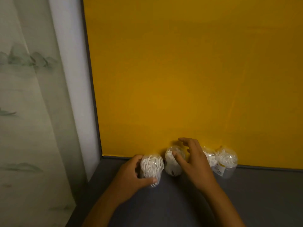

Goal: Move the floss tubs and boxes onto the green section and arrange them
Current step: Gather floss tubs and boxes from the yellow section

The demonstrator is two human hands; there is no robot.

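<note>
A view from above of two bare hands working at the near edge of a desk, in dim light. Most of the desk is covered by a large yellow section (188, 71); a dark grey strip (254, 194) runs along the near side.

Four clear tubs packed with white floss picks stand in a row along the line where yellow meets grey. The left hand (129, 176) has its grip clamped on the leftmost tub (152, 166), fingers behind it and thumb curled across its front. Just to the right stands the second tub (173, 163). The right hand (195, 163) hovers over it with the grip apart: fingers spread and lightly bent, thumb lying over the tub's top, fingertips reaching past it. Whether it touches the tub is hard to tell. The third tub (209, 157) is partly hidden behind this hand. The fourth tub (227, 161), touching the third, has a small label low on its side.

At the left hangs a pale curtain (29, 104) printed with faint green hills.
</note>
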